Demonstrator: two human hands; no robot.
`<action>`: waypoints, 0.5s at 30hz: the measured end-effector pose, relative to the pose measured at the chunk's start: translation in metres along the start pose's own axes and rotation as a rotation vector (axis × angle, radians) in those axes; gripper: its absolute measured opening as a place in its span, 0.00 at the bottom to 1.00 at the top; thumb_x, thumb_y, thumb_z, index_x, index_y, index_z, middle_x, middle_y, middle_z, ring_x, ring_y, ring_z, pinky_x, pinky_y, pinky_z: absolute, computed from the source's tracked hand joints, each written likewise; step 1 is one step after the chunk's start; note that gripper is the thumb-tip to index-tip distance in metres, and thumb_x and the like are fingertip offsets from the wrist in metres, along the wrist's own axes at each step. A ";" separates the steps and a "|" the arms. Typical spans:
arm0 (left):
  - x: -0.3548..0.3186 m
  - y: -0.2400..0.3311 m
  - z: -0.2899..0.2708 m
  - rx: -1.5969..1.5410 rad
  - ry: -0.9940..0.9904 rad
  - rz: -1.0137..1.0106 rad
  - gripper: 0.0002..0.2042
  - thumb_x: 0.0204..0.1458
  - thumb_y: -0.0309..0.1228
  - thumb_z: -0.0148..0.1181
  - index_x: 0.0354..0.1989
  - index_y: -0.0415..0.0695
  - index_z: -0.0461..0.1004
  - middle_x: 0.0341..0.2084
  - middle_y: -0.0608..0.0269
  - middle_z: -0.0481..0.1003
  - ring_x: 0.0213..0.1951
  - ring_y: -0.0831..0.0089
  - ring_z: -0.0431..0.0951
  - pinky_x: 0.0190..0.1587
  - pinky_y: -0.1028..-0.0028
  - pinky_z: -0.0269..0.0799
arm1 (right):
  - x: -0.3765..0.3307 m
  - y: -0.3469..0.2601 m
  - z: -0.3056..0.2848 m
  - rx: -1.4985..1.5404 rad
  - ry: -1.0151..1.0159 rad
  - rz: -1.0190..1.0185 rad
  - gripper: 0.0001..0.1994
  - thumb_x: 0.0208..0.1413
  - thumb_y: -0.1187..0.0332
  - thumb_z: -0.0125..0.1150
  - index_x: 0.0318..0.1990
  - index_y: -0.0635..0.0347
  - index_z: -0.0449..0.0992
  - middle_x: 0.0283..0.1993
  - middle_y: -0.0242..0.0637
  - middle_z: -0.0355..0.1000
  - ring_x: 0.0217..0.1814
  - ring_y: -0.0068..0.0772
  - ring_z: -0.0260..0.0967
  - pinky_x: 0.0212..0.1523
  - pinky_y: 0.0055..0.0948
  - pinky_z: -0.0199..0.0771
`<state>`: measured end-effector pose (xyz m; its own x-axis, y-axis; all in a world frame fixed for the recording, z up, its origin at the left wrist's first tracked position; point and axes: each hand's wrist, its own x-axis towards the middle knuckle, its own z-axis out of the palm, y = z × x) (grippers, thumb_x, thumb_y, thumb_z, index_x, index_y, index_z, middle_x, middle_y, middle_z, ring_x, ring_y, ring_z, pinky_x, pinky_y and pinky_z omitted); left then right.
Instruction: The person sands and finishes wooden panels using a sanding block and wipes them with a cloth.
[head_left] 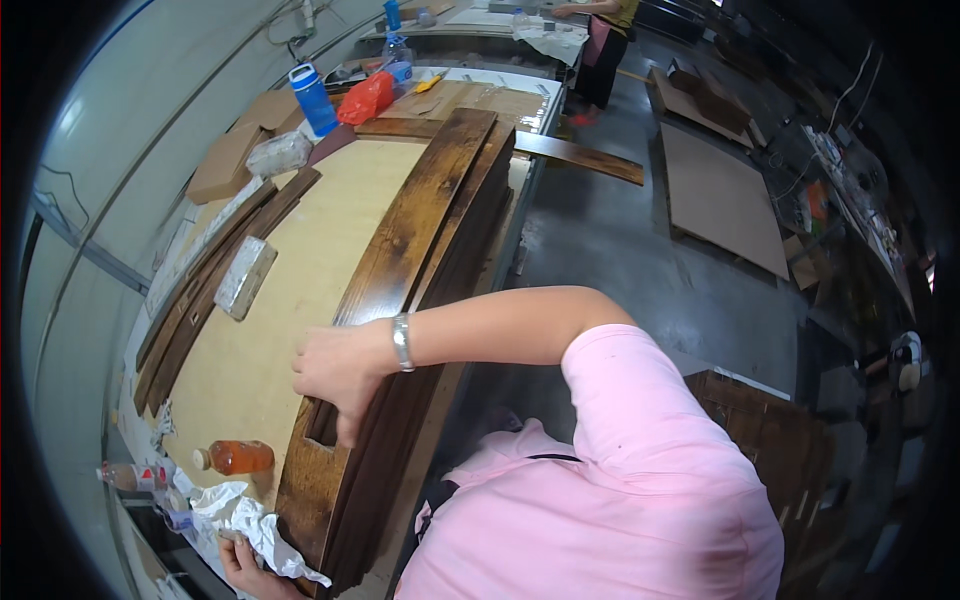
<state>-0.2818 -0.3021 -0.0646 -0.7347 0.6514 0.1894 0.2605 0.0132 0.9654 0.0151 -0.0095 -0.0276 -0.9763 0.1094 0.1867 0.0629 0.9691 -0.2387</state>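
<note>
A long, dark-stained wooden board with glossy, streaked grain lies lengthwise atop a stack of similar boards on a pale workbench, a rectangular notch cut near its close end beside a crumpled white cloth.

You wear a pink short-sleeved shirt, and a silver metal watch band circles your right wrist.

Two blue bottles, one orange-drink bottle, one red bag, one sanding block.
</note>
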 end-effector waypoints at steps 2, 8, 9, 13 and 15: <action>-0.004 0.002 0.001 0.028 -0.009 0.003 0.06 0.60 0.27 0.54 0.39 0.36 0.73 0.32 0.65 0.73 0.35 0.78 0.73 0.39 0.76 0.70 | -0.014 -0.004 0.003 -0.004 -0.070 0.000 0.38 0.30 0.40 0.76 0.40 0.66 0.76 0.42 0.47 0.72 0.49 0.47 0.69 0.50 0.41 0.69; -0.010 0.007 0.006 0.097 -0.028 0.026 0.04 0.58 0.25 0.54 0.36 0.36 0.73 0.31 0.66 0.72 0.35 0.78 0.71 0.40 0.77 0.68 | -0.025 -0.006 0.015 0.053 0.113 0.027 0.38 0.24 0.48 0.81 0.45 0.61 0.75 0.44 0.41 0.69 0.53 0.42 0.65 0.55 0.37 0.65; -0.011 0.009 0.006 0.124 -0.047 0.042 0.04 0.58 0.25 0.54 0.36 0.37 0.73 0.31 0.67 0.72 0.34 0.79 0.70 0.39 0.77 0.67 | -0.025 -0.006 0.016 0.066 0.118 0.004 0.38 0.24 0.48 0.81 0.45 0.61 0.75 0.44 0.41 0.69 0.53 0.42 0.65 0.55 0.37 0.65; -0.012 0.017 0.012 0.108 -0.065 -0.027 0.10 0.50 0.19 0.52 0.41 0.32 0.73 0.35 0.64 0.73 0.38 0.75 0.71 0.43 0.75 0.68 | -0.028 -0.005 0.012 0.115 0.146 0.032 0.39 0.23 0.52 0.80 0.47 0.61 0.73 0.44 0.41 0.68 0.54 0.45 0.64 0.56 0.39 0.64; -0.013 0.023 0.018 0.260 0.005 -0.029 0.02 0.51 0.22 0.55 0.32 0.37 0.71 0.28 0.69 0.69 0.33 0.79 0.66 0.38 0.78 0.63 | -0.030 -0.006 0.006 0.146 0.123 0.048 0.40 0.24 0.56 0.80 0.50 0.62 0.71 0.47 0.44 0.68 0.55 0.48 0.64 0.58 0.42 0.64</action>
<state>-0.2553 -0.2963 -0.0481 -0.7471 0.6441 0.1640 0.3914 0.2270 0.8918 0.0431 -0.0203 -0.0374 -0.9395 0.1900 0.2849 0.0695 0.9204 -0.3846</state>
